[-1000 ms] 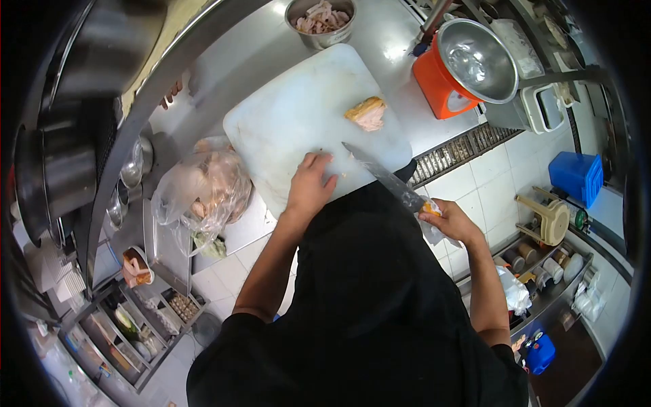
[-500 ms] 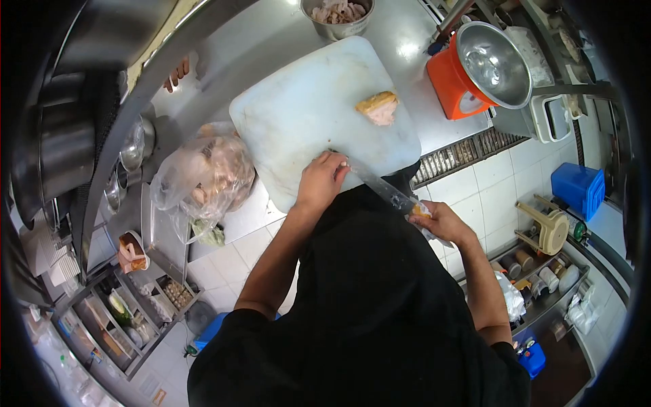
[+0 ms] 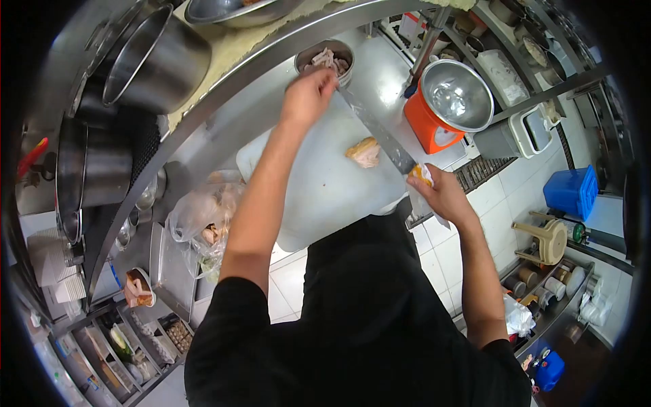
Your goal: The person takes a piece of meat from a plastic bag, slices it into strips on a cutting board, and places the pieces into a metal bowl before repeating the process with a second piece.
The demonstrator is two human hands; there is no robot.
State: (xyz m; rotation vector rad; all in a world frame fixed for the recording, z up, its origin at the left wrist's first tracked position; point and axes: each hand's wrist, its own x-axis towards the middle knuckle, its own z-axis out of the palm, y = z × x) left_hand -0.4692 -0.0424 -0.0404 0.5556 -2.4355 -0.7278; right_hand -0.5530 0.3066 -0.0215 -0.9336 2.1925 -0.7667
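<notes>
My right hand (image 3: 439, 192) is wrapped round the yellow handle of a long knife (image 3: 380, 134), together with a whitish cloth or wrap. The blade slants up and left over the white cutting board (image 3: 305, 197). Its tip reaches my left hand (image 3: 310, 93), whose fingers are pinched together at the near rim of a metal bowl (image 3: 341, 62) holding pale meat pieces (image 3: 327, 60). What those fingers hold, if anything, is hidden. A yellow-skinned piece of meat (image 3: 364, 152) lies on the board, left of the blade.
An orange scale (image 3: 424, 122) carrying a steel bowl (image 3: 456, 96) stands at the right. Left of the board lies a clear plastic bag (image 3: 203, 220) with meat. Large pots (image 3: 102, 166) and a metal shelf edge (image 3: 224, 74) are at the upper left.
My left hand has moved up from the board's near edge to the metal bowl. The knife has been raised over the board with my right hand. The view has shifted.
</notes>
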